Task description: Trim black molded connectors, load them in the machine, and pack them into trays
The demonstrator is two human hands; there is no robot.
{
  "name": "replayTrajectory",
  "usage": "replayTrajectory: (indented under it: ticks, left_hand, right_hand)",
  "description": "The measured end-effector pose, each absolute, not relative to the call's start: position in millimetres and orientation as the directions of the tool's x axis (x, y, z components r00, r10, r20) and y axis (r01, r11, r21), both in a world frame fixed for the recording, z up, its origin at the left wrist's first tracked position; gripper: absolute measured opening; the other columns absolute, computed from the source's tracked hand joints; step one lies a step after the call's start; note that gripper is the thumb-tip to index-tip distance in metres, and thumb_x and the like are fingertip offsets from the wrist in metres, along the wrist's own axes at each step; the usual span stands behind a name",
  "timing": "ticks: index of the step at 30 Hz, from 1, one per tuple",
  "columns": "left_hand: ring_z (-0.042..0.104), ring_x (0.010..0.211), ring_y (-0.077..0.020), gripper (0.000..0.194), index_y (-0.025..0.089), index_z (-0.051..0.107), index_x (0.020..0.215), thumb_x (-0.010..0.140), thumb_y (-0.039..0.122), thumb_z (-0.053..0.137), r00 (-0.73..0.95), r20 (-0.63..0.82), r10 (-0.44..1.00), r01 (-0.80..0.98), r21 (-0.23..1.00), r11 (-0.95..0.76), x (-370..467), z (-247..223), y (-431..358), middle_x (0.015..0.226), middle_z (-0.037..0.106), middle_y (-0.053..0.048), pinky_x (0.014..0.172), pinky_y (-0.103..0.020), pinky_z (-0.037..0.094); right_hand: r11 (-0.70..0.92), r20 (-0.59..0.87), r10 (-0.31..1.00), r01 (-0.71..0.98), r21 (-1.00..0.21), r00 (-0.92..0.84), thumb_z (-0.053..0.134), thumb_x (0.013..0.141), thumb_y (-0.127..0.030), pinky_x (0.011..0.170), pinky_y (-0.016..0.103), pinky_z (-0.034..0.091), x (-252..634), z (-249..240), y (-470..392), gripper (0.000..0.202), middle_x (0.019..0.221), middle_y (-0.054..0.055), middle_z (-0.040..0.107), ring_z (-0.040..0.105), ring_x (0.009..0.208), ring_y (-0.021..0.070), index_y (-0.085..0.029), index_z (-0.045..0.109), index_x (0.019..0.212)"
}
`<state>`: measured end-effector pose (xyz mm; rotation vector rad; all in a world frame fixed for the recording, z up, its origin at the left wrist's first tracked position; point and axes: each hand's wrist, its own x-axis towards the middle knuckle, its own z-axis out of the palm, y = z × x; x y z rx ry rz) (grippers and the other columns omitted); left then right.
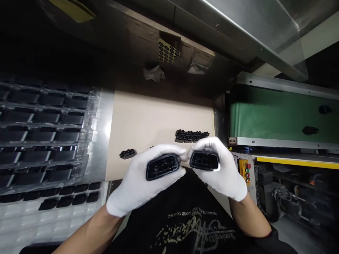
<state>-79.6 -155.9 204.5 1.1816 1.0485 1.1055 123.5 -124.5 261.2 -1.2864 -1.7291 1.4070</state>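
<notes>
My left hand [140,183], in a white glove, is closed around a black hollow part [162,167] with its open side facing up. A similar black part [204,160] sits in the grip of my gloved right hand [225,176]. The fingertips of the two hands meet or nearly meet between the parts. Beyond my right hand, small black pieces [192,135] stand in rows on the beige work surface [140,116]. One more small black piece [127,153] lies to the left of my left hand.
Clear trays [42,127] of black parts fill the left side. A green conveyor [270,114] carrying dark parts runs at the right, above a yellow button box [244,171]. A sheet of round stickers [168,51] and crumpled pieces [154,73] are at the back.
</notes>
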Motion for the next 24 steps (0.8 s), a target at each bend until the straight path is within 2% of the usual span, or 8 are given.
replayTrajectory:
  ticks: [3, 6, 10, 13, 15, 17, 20, 24]
  left_hand:
    - [0.076, 0.094, -0.0223, 0.029, 0.030, 0.077, 0.112, 0.085, 0.026, 0.085, 0.197, -0.048, 0.979, -0.119, 0.990, 0.072, -78.0, 210.7, -152.5, 0.100, 0.078, -0.002, 0.091, -0.036, 0.068]
    - [0.076, 0.092, -0.0219, 0.029, 0.028, 0.075, 0.113, 0.086, 0.025, 0.083, 0.243, -0.073, 0.967, -0.134, 0.985, 0.108, -75.7, 210.2, -147.5, 0.098, 0.078, -0.003, 0.085, -0.035, 0.067]
    - [0.073, 0.081, -0.0223, 0.034, 0.021, 0.065, 0.120, 0.093, 0.039, 0.076, 0.320, -0.213, 0.923, -0.070, 0.966, 0.248, -77.5, 191.2, -130.7, 0.096, 0.076, -0.007, 0.072, -0.036, 0.063]
    - [0.071, 0.080, -0.0240, 0.042, 0.019, 0.058, 0.120, 0.096, 0.052, 0.068, 0.304, -0.350, 0.886, 0.157, 0.936, 0.316, -78.5, 169.5, -105.3, 0.096, 0.074, -0.009, 0.070, -0.037, 0.060]
    - [0.072, 0.083, -0.0262, 0.040, 0.020, 0.057, 0.117, 0.097, 0.054, 0.063, 0.292, -0.423, 0.858, 0.393, 0.870, 0.296, -74.8, 155.3, -82.5, 0.100, 0.073, -0.010, 0.069, -0.037, 0.057]
    - [0.072, 0.086, -0.0293, 0.036, 0.020, 0.057, 0.114, 0.099, 0.052, 0.057, 0.326, -0.463, 0.824, 0.632, 0.755, 0.175, -66.8, 141.7, -57.1, 0.104, 0.074, -0.012, 0.071, -0.038, 0.055]
    - [0.071, 0.091, -0.0346, 0.038, 0.017, 0.057, 0.121, 0.100, 0.048, 0.049, 0.393, -0.487, 0.780, 0.828, 0.556, -0.070, -49.0, 122.2, -19.0, 0.106, 0.074, -0.016, 0.077, -0.041, 0.053]
    - [0.071, 0.099, -0.0382, 0.044, 0.013, 0.059, 0.129, 0.098, 0.042, 0.049, 0.443, -0.533, 0.721, 0.884, 0.395, -0.251, -17.8, 99.6, 27.7, 0.113, 0.073, -0.022, 0.083, -0.042, 0.053]
  right_hand:
    - [-0.177, -0.246, 0.902, 0.216, -0.960, -0.354, 0.071, 0.078, -0.008, 0.075, 0.032, 0.059, 125.4, 255.8, -122.1, 0.030, 0.093, 0.000, 0.071, 0.072, 0.084, 0.0165, -0.023, 0.059, 0.100]
    - [-0.319, -0.341, 0.866, 0.122, -0.940, -0.365, 0.079, 0.074, -0.013, 0.068, 0.029, 0.056, 131.6, 244.6, -120.6, 0.033, 0.091, -0.001, 0.070, 0.068, 0.077, 0.0145, -0.022, 0.061, 0.100]
    - [-0.426, -0.417, 0.831, 0.062, -0.903, -0.369, 0.083, 0.080, -0.031, 0.062, 0.030, 0.053, 153.1, 218.1, -115.0, 0.036, 0.091, 0.001, 0.073, 0.065, 0.070, 0.0146, -0.022, 0.059, 0.106]
    - [-0.320, -0.409, 0.891, 0.370, -0.872, -0.194, 0.079, 0.085, -0.039, 0.074, 0.034, 0.056, 181.5, 190.6, -101.7, 0.036, 0.103, 0.005, 0.074, 0.069, 0.081, 0.0179, -0.021, 0.061, 0.110]
    - [-0.225, -0.354, 0.932, 0.641, -0.734, -0.078, 0.076, 0.086, -0.038, 0.086, 0.037, 0.056, 202.0, 170.3, -88.9, 0.032, 0.110, 0.007, 0.074, 0.071, 0.095, 0.0215, -0.021, 0.064, 0.110]
    - [-0.185, -0.352, 0.936, 0.813, -0.552, -0.026, 0.071, 0.089, -0.036, 0.091, 0.037, 0.054, 219.2, 150.8, -74.9, 0.026, 0.109, 0.008, 0.076, 0.071, 0.102, 0.0241, -0.020, 0.065, 0.109]
    - [-0.159, -0.406, 0.914, 0.928, -0.336, 0.010, 0.065, 0.091, -0.036, 0.086, 0.035, 0.054, 233.7, 127.6, -52.6, 0.022, 0.104, 0.010, 0.078, 0.072, 0.099, 0.0267, -0.020, 0.066, 0.107]
    - [-0.044, -0.424, 0.906, 0.991, -0.125, -0.013, 0.060, 0.093, -0.037, 0.082, 0.038, 0.055, 232.5, 109.9, -15.0, 0.025, 0.106, 0.014, 0.078, 0.073, 0.099, 0.0315, -0.019, 0.068, 0.109]
